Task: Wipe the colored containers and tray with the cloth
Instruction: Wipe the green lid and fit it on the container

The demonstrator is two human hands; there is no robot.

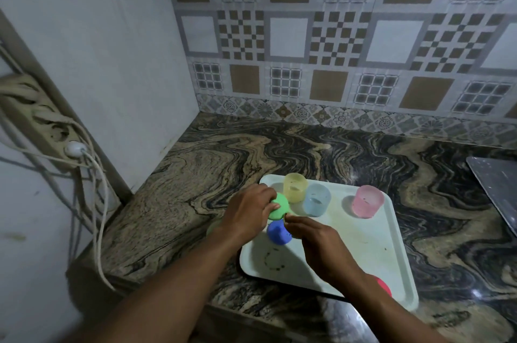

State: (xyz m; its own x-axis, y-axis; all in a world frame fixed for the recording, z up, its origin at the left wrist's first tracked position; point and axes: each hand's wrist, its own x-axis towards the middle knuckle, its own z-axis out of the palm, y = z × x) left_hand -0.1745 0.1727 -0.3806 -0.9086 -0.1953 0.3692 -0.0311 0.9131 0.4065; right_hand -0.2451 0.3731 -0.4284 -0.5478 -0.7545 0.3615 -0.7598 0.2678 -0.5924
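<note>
Left hand (249,211) grips the round green plastic container (281,204) at the far left corner of the white rectangular plastic tray (363,245), fingers curled over its top. Right hand (316,235) reaches in just beside it, fingertips by the green piece and above the round blue plastic container (277,232) on the tray's left side; I cannot tell whether it holds anything. Along the tray's far edge stand the translucent yellow cup (295,187), pale blue cup (316,200) and pink cup (366,201).
</note>
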